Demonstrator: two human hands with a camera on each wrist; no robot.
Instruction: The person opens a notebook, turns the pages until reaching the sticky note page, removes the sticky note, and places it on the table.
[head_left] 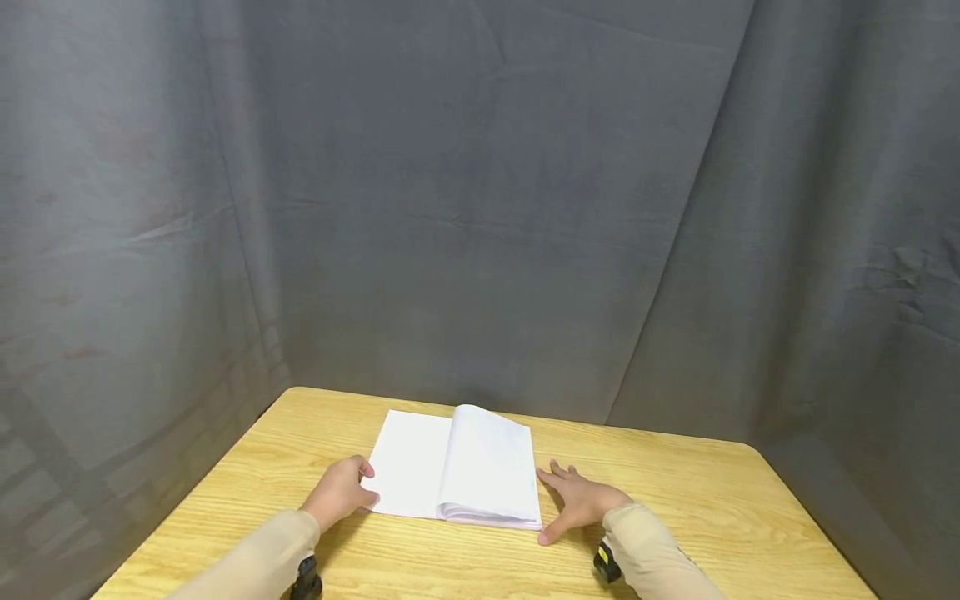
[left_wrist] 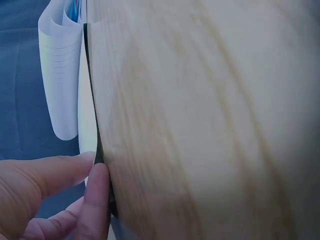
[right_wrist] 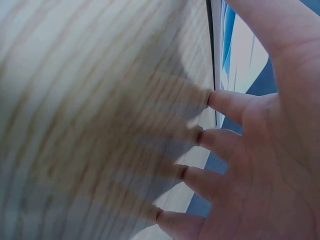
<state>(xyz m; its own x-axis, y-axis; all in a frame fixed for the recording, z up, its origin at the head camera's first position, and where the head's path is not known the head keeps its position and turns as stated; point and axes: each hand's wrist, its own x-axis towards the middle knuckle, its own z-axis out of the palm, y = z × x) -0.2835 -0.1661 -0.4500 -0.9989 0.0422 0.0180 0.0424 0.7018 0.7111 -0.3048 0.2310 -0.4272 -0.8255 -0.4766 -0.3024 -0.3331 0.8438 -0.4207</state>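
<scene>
An open notebook (head_left: pixel 408 467) with white pages lies on the wooden table (head_left: pixel 720 508). Its left side is flat, while the pages on the right side (head_left: pixel 491 467) bulge up near the fold. My left hand (head_left: pixel 341 493) pinches the notebook's left edge between thumb and fingers; the left wrist view shows the thumb (left_wrist: pixel 75 167) on top of the thin edge. Beside the right edge, my right hand (head_left: pixel 581 502) is spread with fingers apart. Its fingertips (right_wrist: pixel 217 97) rest on the tabletop close to the notebook, and the thumb lies by the near right corner.
Grey cloth (head_left: pixel 465 208) hangs behind the table and at both sides. Bare wood extends left and right of the notebook. Each wrist wears a small black device, such as the one at the right sleeve (head_left: pixel 606 562).
</scene>
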